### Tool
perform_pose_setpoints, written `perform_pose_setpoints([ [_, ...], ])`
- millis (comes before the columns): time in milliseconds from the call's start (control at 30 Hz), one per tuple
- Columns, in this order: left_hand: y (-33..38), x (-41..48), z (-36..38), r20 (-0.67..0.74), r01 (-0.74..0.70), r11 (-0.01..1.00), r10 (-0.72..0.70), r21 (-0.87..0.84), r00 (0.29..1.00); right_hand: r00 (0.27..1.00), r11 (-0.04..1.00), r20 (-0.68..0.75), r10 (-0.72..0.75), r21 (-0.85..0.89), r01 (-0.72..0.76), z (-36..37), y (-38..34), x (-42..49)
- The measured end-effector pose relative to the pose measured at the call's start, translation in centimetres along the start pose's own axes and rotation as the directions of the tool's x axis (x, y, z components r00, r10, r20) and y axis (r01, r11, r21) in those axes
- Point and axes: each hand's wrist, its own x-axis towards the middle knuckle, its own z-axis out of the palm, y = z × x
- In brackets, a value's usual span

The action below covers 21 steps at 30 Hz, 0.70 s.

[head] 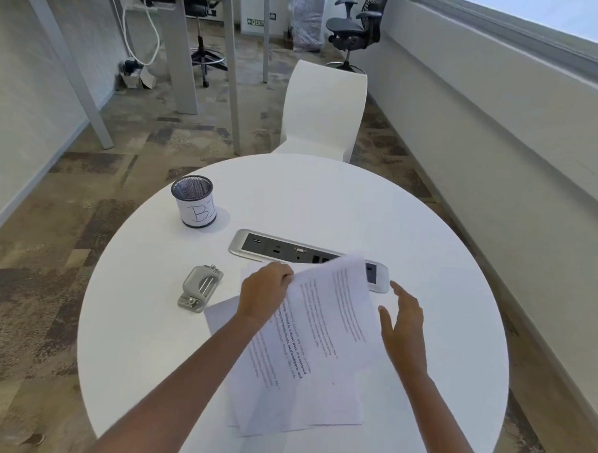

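Observation:
A loose stack of printed paper sheets [323, 333] lies on the round white table [410, 224] in front of me. My left hand [262, 291] pinches the far left edge of the top sheets and lifts it off the table. My right hand [401, 325] hovers open just right of the stack, fingers straight, holding nothing. A grey metal hole punch [199, 288] rests on the table to the left of the papers.
A mesh pen cup [193, 201] with a white label stands at the table's far left. A silver socket panel [289, 251] is set into the tabletop, partly covered by the papers. A white chair [325, 111] stands behind the table, desks and an office chair [356, 26] farther back.

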Motion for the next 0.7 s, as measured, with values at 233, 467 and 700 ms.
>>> perform_pose_setpoints([
  [233, -3.7, -1.6, 0.7, 0.076, 0.52, 0.767, -0.534, -0.376, 0.842, 0.945, 0.974, 0.289, 0.155, -0.207, -0.097, 3.9, 0.7, -4.3],
  [467, -5.3, -5.1, 2.9, 0.188, 0.767, 0.45, -0.794, -0.457, 0.578, 0.895, 0.917, 0.345, 0.283, -0.371, -0.147, 5.5, 0.4, -6.3],
  [700, -3.4, -6.7, 3.8, 0.167, 0.772, 0.576, -0.762, -0.268, 0.626, 0.867, 0.88, 0.275, 0.415, -0.362, -0.306, 5.8, 0.3, -6.3],
])
